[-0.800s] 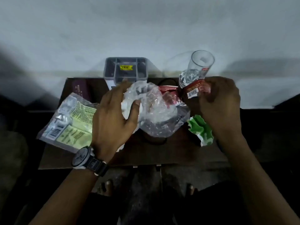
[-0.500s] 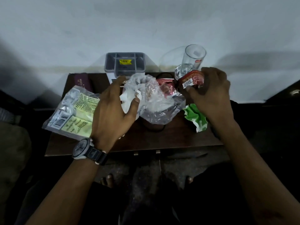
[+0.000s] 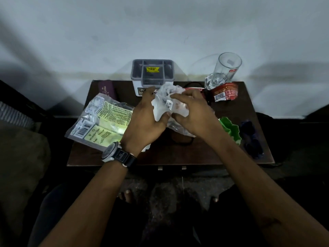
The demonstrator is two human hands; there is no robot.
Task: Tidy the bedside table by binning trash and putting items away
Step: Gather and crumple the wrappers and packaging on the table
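Centrally, left hand (image 3: 144, 120) and right hand (image 3: 194, 116) both clutch crinkled clear plastic bag (image 3: 160, 111) above dark wooden table (image 3: 204, 154).

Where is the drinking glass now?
In the head view, the drinking glass stands at the far right corner of the table, just behind the red wrapper.

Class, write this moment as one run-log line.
left hand: grips plastic bag | right hand: grips same bag | red wrapper: on table beside glass
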